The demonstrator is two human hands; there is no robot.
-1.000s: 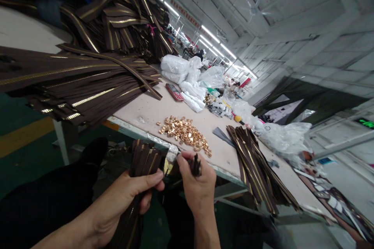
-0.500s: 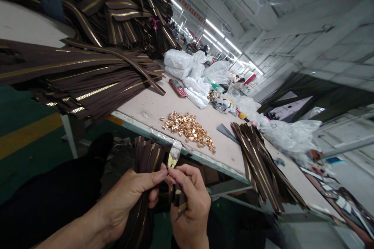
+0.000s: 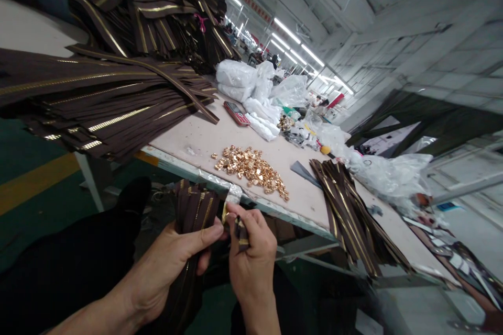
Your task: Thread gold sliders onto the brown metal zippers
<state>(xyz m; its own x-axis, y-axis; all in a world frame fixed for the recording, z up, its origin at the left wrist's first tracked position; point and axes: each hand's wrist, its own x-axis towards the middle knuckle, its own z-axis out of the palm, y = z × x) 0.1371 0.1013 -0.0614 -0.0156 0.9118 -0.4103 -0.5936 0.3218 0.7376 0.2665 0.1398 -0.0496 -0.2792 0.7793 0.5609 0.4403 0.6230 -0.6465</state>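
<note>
In the head view, our left hand point(image 3: 176, 254) reaches up from the lower left, its forearm slanting, thumb laid along the top and fingers curled beneath, clamped on a bundle of zipper strips point(image 3: 194, 209); our right hand point(image 3: 253, 251) rises more upright just beside it, fingers bent around dark strip ends point(image 3: 242, 235), fingertips near the left thumb; both are in front of the near edge of the worktop point(image 3: 184, 141). The bundle is dark brown with gold teeth, its ends fanned upward; we see a larger brown sheaf point(image 3: 98, 89) to the left, a smaller sheaf point(image 3: 349, 214) to the right, and shiny gold metal pieces point(image 3: 251, 167) heaped between; the far banner point(image 3: 249, 0) bears reddish characters too small to read.
</note>
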